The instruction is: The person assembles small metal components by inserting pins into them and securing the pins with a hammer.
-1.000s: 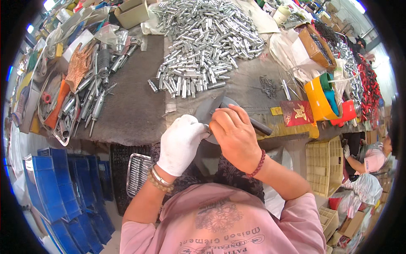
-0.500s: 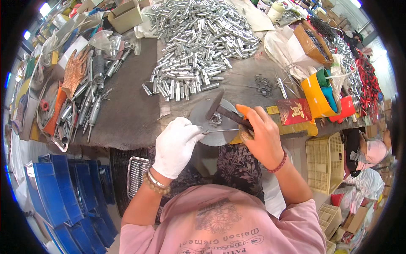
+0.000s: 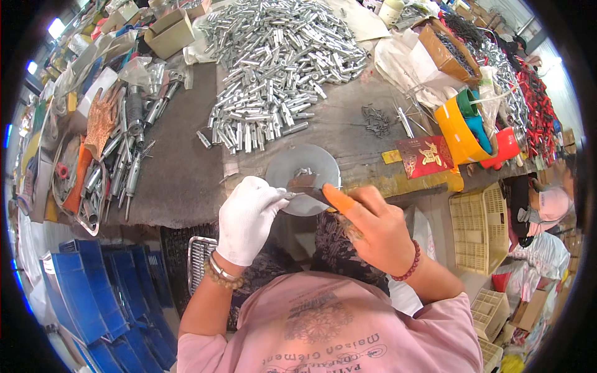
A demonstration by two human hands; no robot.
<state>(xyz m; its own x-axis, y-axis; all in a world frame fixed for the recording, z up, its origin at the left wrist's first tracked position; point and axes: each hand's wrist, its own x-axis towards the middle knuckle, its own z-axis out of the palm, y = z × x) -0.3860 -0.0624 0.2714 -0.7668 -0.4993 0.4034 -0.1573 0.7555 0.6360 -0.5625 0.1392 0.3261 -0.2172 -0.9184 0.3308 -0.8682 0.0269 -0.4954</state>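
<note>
My left hand [image 3: 249,211], in a white glove, is closed with thumb and fingertips pinching a small metal piece [image 3: 290,195] over a round grey metal disc [image 3: 280,165] at the table's near edge. Bare except for an orange cover on one finger, my right hand [image 3: 376,227] is wrapped round a hammer. The dark hammer head [image 3: 303,181] is low over the disc, close to my left fingertips. It hides much of what lies under it. A few small bright metal bits [image 3: 303,171] show at the disc's middle.
A large heap of silver metal tubes [image 3: 280,62] covers the table's far middle. Dark pins [image 3: 376,121], a red envelope [image 3: 426,155] and a yellow container [image 3: 463,133] are to the right. Tools and an orange glove [image 3: 102,121] lie left. Blue bins [image 3: 87,286] stand below left.
The hammer has come down and turned, its head now lower and nearer my left fingertips. The thin rod that reached from my left fingertips across the disc no longer shows clearly.
</note>
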